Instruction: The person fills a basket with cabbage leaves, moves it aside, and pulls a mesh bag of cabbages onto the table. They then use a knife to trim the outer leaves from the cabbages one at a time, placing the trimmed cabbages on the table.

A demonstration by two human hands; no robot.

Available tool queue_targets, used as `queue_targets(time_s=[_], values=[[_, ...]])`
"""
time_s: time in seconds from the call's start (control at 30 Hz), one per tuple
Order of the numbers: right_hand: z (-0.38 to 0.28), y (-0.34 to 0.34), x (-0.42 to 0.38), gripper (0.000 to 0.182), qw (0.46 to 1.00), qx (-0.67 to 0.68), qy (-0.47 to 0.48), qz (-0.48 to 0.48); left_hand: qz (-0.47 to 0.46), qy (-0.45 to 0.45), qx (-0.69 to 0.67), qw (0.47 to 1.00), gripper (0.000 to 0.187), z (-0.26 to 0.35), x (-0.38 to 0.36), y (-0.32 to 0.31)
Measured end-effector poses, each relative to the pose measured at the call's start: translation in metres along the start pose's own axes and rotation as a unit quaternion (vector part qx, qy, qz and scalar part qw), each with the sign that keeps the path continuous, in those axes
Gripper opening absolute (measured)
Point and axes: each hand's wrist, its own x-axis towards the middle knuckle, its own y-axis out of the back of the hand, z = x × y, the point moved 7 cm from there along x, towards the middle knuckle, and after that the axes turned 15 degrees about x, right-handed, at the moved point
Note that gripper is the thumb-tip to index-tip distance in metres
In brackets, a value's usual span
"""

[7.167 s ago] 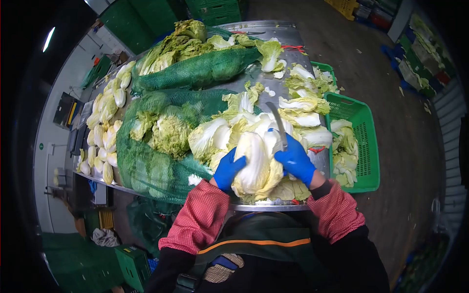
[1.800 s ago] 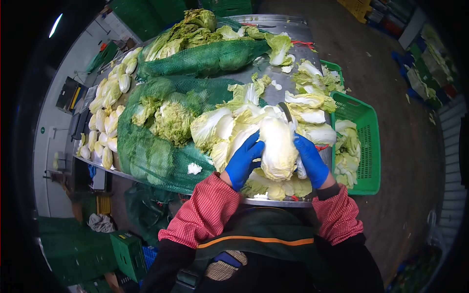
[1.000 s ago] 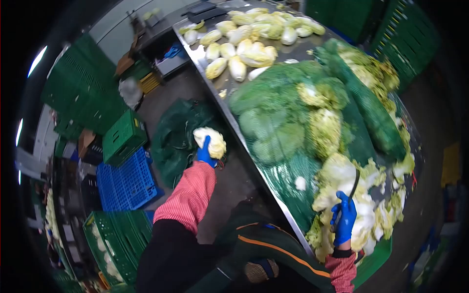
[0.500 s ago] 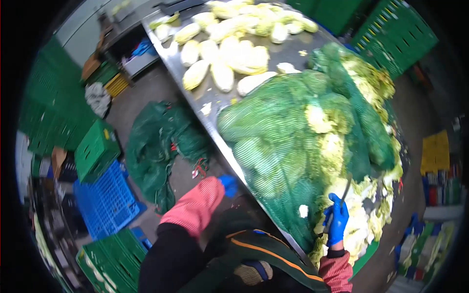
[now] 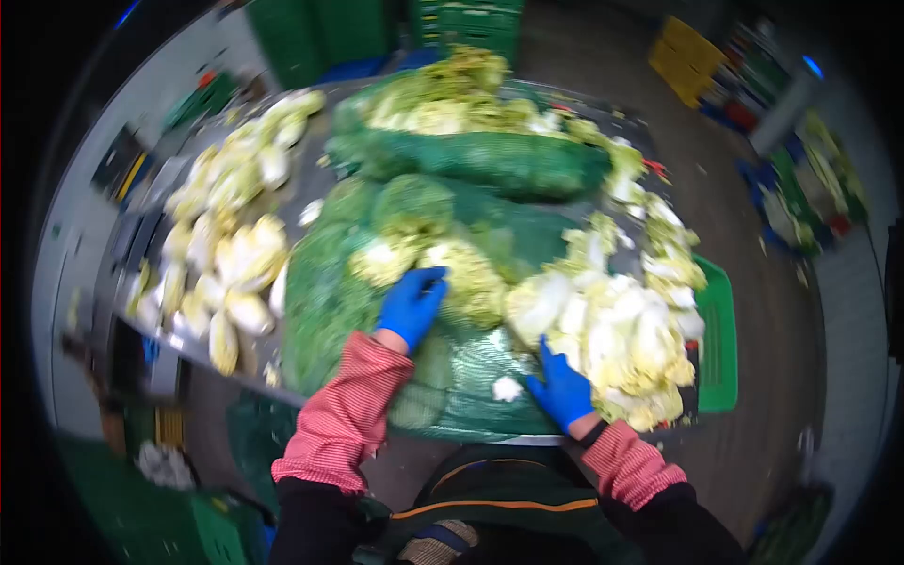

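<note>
My left hand [image 5: 412, 309], in a blue glove, reaches over a yellow-green cabbage head [image 5: 466, 282], its fingers slightly apart at the near side. My right hand [image 5: 565, 386], also gloved, is beside the pile of pale cabbage leaves [image 5: 617, 344]. A thin, blurred knife edge shows just left of its fingertips; the handle is hidden in the palm. Under and around the cabbage head spreads a green net [image 5: 471, 372], with more cabbages inside its left part [image 5: 325, 273]. A white scrap [image 5: 507, 388] lies on the net between my hands.
Pale trimmed cabbages [image 5: 247, 254] cover the left of the metal table [image 5: 299, 193]. Another green net [image 5: 490, 162] with cabbages lies at the back. A green crate [image 5: 718, 334] stands at the right edge, a yellow crate [image 5: 686, 61] farther back. Dark netting [image 5: 259, 433] is on the floor.
The view has swung round to face the table. My left hand has come from beside the table edge to the cabbage head. My right hand remains near the leaves, its knife now harder to see.
</note>
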Motion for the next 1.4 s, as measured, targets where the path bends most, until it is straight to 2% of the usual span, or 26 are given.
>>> queue_targets(time_s=[0.1,0.23,0.27,0.3,0.37,0.4,0.5,0.53,0.57,0.6,0.63,0.7,0.73,0.8,0.83,0.9,0.93,0.97,1.03,1.1,1.13,1.17,1.23,1.3,1.33,1.4], values=[[0.026,-0.016,-0.002,0.065,0.999,-0.049,0.013,-0.013,-0.009,0.007,0.247,0.969,0.038,-0.046,0.036,-0.013],[0.039,-0.006,-0.003,0.047,0.997,-0.057,0.036,0.040,0.039,0.018,0.398,0.916,0.051,-0.043,0.045,-0.025],[0.048,-0.002,-0.004,0.046,0.997,-0.054,0.026,0.044,0.052,0.061,0.408,0.909,0.058,-0.036,0.044,-0.028],[0.058,0.002,-0.004,0.045,0.997,-0.054,0.018,0.047,0.040,0.153,0.403,0.902,0.060,-0.039,0.047,-0.031],[0.083,0.011,-0.004,0.043,0.997,-0.048,-0.001,0.058,0.075,0.255,0.375,0.888,0.060,-0.031,0.042,-0.031],[0.098,0.013,-0.003,0.043,0.997,-0.042,-0.013,0.064,0.083,0.275,0.332,0.899,0.058,-0.041,0.041,-0.032],[0.144,0.025,-0.006,0.042,0.994,-0.022,-0.087,0.063,0.132,0.197,0.312,0.920,0.058,-0.036,0.045,-0.038],[0.168,0.033,-0.010,0.040,0.981,0.151,-0.101,0.063,0.154,0.166,0.310,0.923,0.058,-0.037,0.050,-0.042],[0.192,0.039,-0.011,0.037,0.958,0.255,-0.111,0.074,0.169,0.134,0.301,0.929,0.057,-0.026,0.052,-0.048],[0.217,0.045,-0.012,0.035,0.932,0.327,-0.111,0.109,0.199,0.106,0.314,0.922,0.057,-0.018,0.053,-0.053],[0.241,0.051,-0.008,0.033,0.920,0.348,-0.088,0.155,0.206,0.125,0.286,0.927,0.055,-0.008,0.053,-0.058],[0.285,0.056,0.012,0.029,0.898,0.381,-0.028,0.217,0.232,0.072,0.118,0.963,0.045,-0.008,0.063,-0.072],[0.301,0.060,0.023,0.027,0.888,0.403,-0.009,0.221,0.167,0.123,0.013,0.978,0.043,0.023,0.056,-0.084],[0.292,0.088,0.046,0.038,0.853,0.492,-0.005,0.175,0.247,0.065,0.112,0.960,0.041,0.007,0.051,-0.070],[0.265,0.127,0.052,0.042,0.932,0.321,0.027,0.166,0.301,0.026,0.161,0.939,0.042,-0.013,0.051,-0.057],[0.209,0.182,0.055,0.043,0.935,0.285,0.013,0.210,0.222,0.143,0.304,0.915,0.049,-0.067,0.033,-0.037],[0.177,0.189,0.059,0.043,0.937,0.294,0.003,0.191,0.177,0.202,0.370,0.889,0.053,-0.086,0.020,-0.029],[0.145,0.196,0.062,0.043,0.938,0.302,-0.007,0.172,0.170,0.248,0.295,0.907,0.068,-0.075,0.008,-0.033],[0.078,0.177,0.071,0.040,0.930,0.361,-0.031,0.057,0.109,0.259,0.328,0.902,0.074,-0.070,0.010,-0.050],[0.037,0.129,0.090,0.030,0.907,0.412,0.077,-0.025,0.070,0.260,0.249,0.930,0.075,-0.076,0.015,-0.054],[0.032,0.095,0.106,0.031,0.900,0.420,0.094,-0.070,0.051,0.255,0.209,0.943,0.076,-0.078,0.020,-0.056],[0.026,0.064,0.121,0.034,0.891,0.426,0.111,-0.115,0.031,0.247,0.170,0.953,0.076,-0.079,0.027,-0.057],[0.009,0.027,0.146,0.049,0.926,0.320,0.093,-0.175,-0.022,0.227,0.037,0.973,0.076,-0.081,0.035,-0.056],[-0.003,0.011,0.162,0.062,0.944,0.273,0.033,-0.180,-0.028,0.427,-0.185,0.885,0.078,-0.069,0.025,-0.061],[-0.005,0.000,0.171,0.070,0.949,0.277,0.029,-0.147,-0.066,0.443,-0.287,0.847,0.082,-0.085,0.028,-0.076],[-0.010,-0.016,0.184,0.076,0.951,0.260,0.004,-0.166,-0.008,0.384,-0.193,0.903,0.085,-0.115,0.048,-0.082]])
